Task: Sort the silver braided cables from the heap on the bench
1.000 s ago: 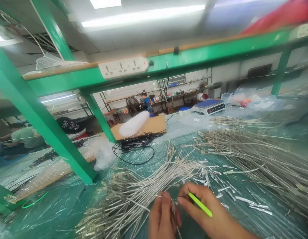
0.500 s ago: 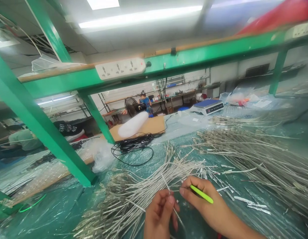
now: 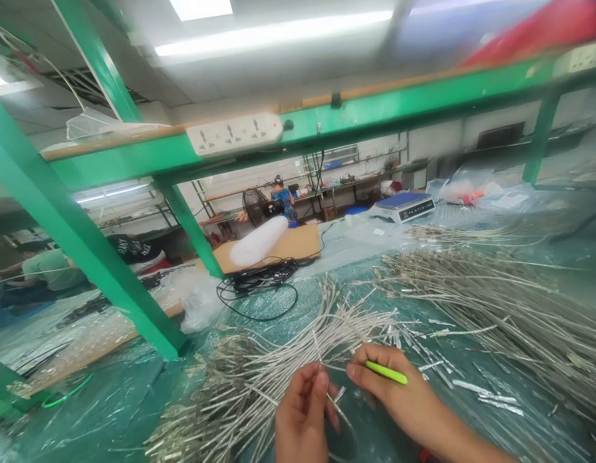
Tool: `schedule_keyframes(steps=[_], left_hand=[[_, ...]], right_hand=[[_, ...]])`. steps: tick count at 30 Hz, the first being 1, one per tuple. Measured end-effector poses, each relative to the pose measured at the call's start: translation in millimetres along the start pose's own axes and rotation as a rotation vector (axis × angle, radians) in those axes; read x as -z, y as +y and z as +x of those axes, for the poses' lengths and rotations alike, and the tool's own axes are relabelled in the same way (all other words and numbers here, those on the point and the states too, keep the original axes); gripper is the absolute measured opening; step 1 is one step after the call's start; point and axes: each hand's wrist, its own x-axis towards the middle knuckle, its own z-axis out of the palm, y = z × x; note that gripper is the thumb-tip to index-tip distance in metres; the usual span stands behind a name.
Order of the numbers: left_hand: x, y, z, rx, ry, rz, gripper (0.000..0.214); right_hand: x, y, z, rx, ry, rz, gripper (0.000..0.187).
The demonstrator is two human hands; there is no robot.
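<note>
My left hand (image 3: pixel 305 405) is closed in a pinch on a thin silvery cable (image 3: pixel 343 417); the cable's lower length curves down to the right below my fingers. In my closed right hand (image 3: pixel 398 392) lies a slim tool with a yellow-green handle (image 3: pixel 387 372); its working end is mostly hidden by my fingers. A thin strand (image 3: pixel 335 368) stretches between the two hands, and a small silvery foil flap (image 3: pixel 341 393) stands beside the left fingers. Behind and left of my hands spreads a pile of silvery cables (image 3: pixel 278 360) with connector ends.
Another large bundle of cables (image 3: pixel 495 302) covers the right side. Foil scraps (image 3: pixel 500 399) lie near my right hand. Farther back are coiled black cable (image 3: pixel 263 273), a scale (image 3: pixel 406 206) and a green post (image 3: pixel 128 289). A person (image 3: pixel 283 196) is by a fan across the room.
My left hand has shifted slightly left and up with the cable. The strand between my hands shows longer, and the foil flap stands out more. The yellow-green tool has tilted a little flatter.
</note>
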Motion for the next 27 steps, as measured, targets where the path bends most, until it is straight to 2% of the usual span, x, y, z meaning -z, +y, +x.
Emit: schedule_keyframes(steps=[4, 8, 15, 17, 22, 27], left_hand=[[12.1, 7, 10, -0.003, 0.035, -0.002, 0.036], [21.9, 14, 17, -0.002, 0.033, -0.057, 0.033], [10.9, 3, 4, 0.075, -0.214, -0.046, 0.031], [8.4, 5, 0, 0.081, -0.243, -0.026, 0.032], [5.4, 16, -4, 0.097, -0.231, 0.032, 0.037], [4.6, 18, -7, 0.128, -0.358, 0.068, 0.037]], right_hand=[[3, 1, 0, 0.031, 0.003, -0.004, 0.027], [9, -2, 2, 0.082, 0.097, -0.057, 0.032], [14, -8, 4, 0.122, 0.155, -0.026, 0.038], [15, -9, 4, 0.129, 0.144, -0.014, 0.035], [16, -9, 4, 0.124, 0.069, 0.035, 0.024], [15, -8, 4, 0.102, -0.025, 0.1, 0.027]])
